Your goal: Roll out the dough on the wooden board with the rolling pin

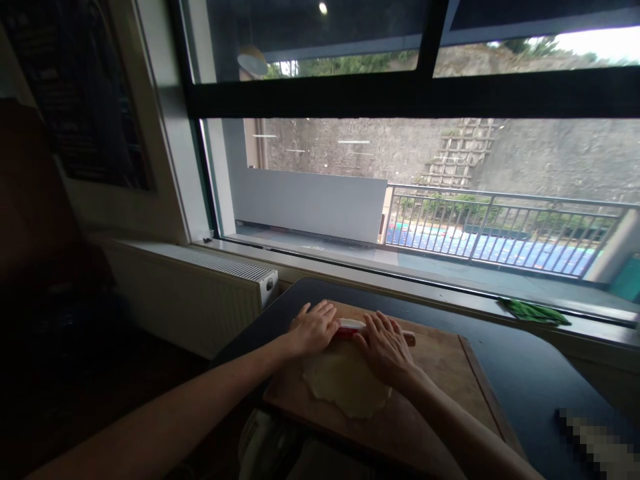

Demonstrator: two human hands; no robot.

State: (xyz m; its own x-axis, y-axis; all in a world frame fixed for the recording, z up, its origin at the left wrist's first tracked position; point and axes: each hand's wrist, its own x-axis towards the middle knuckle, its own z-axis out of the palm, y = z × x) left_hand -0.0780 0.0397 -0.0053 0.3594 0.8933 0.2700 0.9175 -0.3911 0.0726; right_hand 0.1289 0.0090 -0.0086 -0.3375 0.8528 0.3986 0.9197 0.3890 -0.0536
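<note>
A wooden rolling pin (351, 325) with a white and red middle lies across the far part of a thin, uneven sheet of dough (347, 383). My left hand (314, 327) rests on the pin's left part, fingers stretched forward, hiding that end. Over the right part lies my right hand (385, 340), its fingers extended and slightly apart; the pin's right end sticks out beside it. Both palms press on top rather than wrap round the pin. Under the dough is a wooden board (440, 373).
The board lies on a dark table (530, 373) with rounded corners. A green cloth (535, 311) is on the windowsill at right. A white radiator (200, 293) stands left of the table. A pixelated object (597, 443) shows at the lower right.
</note>
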